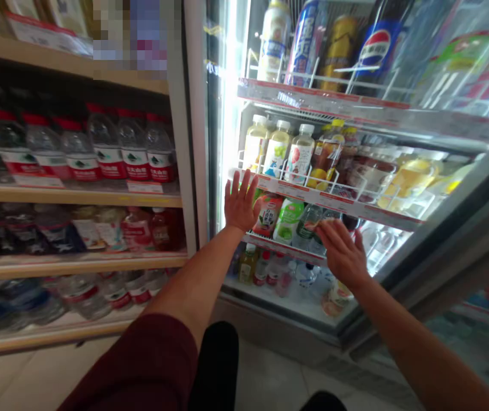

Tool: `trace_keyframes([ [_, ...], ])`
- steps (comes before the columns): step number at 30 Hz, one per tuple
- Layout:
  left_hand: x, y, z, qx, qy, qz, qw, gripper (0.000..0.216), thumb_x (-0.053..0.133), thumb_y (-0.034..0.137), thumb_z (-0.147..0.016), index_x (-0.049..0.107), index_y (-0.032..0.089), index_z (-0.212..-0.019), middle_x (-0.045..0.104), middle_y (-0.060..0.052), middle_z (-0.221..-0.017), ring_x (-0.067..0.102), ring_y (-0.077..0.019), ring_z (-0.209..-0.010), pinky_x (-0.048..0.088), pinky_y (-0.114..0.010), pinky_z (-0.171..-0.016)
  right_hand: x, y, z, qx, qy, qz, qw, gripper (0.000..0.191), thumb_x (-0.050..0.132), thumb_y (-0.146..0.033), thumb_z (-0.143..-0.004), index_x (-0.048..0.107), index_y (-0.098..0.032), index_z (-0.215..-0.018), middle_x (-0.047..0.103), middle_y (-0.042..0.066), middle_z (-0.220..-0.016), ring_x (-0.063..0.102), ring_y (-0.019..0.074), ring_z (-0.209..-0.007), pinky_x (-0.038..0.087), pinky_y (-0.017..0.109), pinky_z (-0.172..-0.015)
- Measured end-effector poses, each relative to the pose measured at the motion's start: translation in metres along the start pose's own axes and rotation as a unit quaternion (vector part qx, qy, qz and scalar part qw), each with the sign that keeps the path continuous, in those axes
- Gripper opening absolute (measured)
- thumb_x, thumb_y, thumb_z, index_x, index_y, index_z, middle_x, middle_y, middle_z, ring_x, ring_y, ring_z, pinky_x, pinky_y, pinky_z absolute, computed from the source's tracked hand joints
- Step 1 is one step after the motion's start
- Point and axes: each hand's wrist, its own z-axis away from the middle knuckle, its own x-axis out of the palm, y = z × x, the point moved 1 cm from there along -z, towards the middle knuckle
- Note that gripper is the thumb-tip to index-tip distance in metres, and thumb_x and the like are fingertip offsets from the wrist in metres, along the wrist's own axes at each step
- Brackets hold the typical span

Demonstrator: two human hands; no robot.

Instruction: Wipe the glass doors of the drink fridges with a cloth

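From where I stood, water bottles with red caps (110, 148) lined the wooden shelf (77, 194) on the left, with their labels turned out, I guess so people could read them. Next came the bright fridge (265, 319). The left hand (239, 202) was up near its left side. Its grip was wide, with the fingers spread and pointing up, and I saw nothing in it. Just beside that hand, below the row of juice bottles (276, 148), was a red pack (267, 216). A green pack (289, 220) was next to it, between the two hands. Both stood upright, long way up and down, fronts facing out, maybe to make a neat row. Then came the right hand (344, 251), fingers close together and pointing left, thumb apart, so its grip looked wide too. Its palm was hidden, but I saw nothing held. Farther right were clear bottles (381, 245).
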Motion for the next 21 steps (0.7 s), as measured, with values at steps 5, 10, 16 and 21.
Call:
trace_keyframes([
  [5, 0.001, 0.000, 0.000, 0.012, 0.021, -0.010, 1.000, 0.063, 0.029, 0.047, -0.105, 0.039, 0.016, -0.159, 0.034, -0.010, -0.167, 0.002, -0.0240, -0.161, 0.001, -0.049, -0.133, 0.007, -0.012, -0.006, 0.009, 0.036, -0.004, 0.999, 0.067, 0.050, -0.010, -0.096, 0.036, -0.024, -0.160, 0.057, 0.006, -0.153, 0.034, 0.0207, -0.155, 0.007, 0.042, -0.133],
  [10, 0.002, -0.001, 0.001, 0.022, 0.030, -0.007, 0.999, 0.062, 0.032, 0.045, -0.105, 0.036, 0.016, -0.160, 0.033, -0.010, -0.167, 0.002, -0.0241, -0.161, 0.001, -0.049, -0.132, 0.010, -0.022, -0.009, -0.102, -0.029, -0.037, 0.994, 0.066, 0.046, -0.006, -0.096, 0.039, -0.027, -0.159, 0.059, 0.000, -0.151, 0.042, 0.0157, -0.150, 0.000, 0.038, -0.133],
  [16, 0.002, 0.000, 0.001, 0.028, 0.039, -0.024, 0.999, 0.062, 0.031, 0.044, -0.106, 0.037, 0.014, -0.159, 0.033, -0.011, -0.167, -0.001, -0.0233, -0.160, 0.002, -0.048, -0.132, 0.000, -0.004, -0.063, 0.066, 0.109, 0.003, 0.992, 0.071, 0.052, -0.011, -0.097, 0.030, -0.028, -0.163, 0.051, 0.006, -0.158, 0.028, 0.0237, -0.158, 0.013, 0.046, -0.132],
  [21, 0.000, 0.000, 0.001, 0.021, 0.028, -0.016, 0.999, 0.061, 0.033, 0.044, -0.106, 0.037, 0.016, -0.160, 0.032, -0.011, -0.167, 0.001, -0.0246, -0.160, 0.003, -0.050, -0.132, 0.002, -0.022, -0.072, -0.060, 0.036, -0.033, 0.997, 0.075, 0.049, -0.008, -0.097, 0.023, -0.027, -0.164, 0.059, 0.002, -0.152, 0.037, 0.0186, -0.154, 0.006, 0.040, -0.134],
])
